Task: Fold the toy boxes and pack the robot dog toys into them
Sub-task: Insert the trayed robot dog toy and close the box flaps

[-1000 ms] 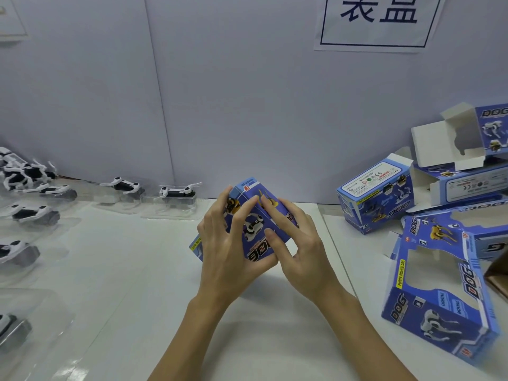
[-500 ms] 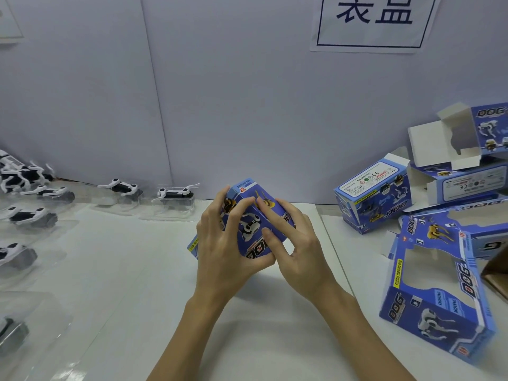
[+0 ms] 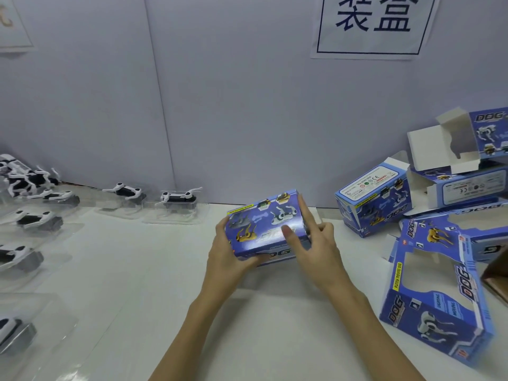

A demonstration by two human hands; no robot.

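Since the earlier frames the blue printed cardboard toy box (image 3: 265,229) has been turned from standing on end to lying lengthwise, its dog-picture face now looking up, and the person's hands have shifted to its two ends. The left hand (image 3: 229,253) is gripping the box's left end, thumb curling under its near lower edge. The right hand (image 3: 316,243) is holding the right end, thumb lying on the printed top and fingers spreading round the end panel. The box is hovering just above the white counter (image 3: 170,292), near its middle.

To the right, a windowed blue toy box (image 3: 439,303) is lying on the counter, with a closed blue box (image 3: 371,202) behind it and more open-flapped blue boxes (image 3: 464,166) piling against the wall. Along the left, black-and-white robot dog toys in clear plastic trays (image 3: 178,200) are sitting in rows. A white paper sign with dark characters (image 3: 371,26) is hanging on the grey wall (image 3: 233,105).
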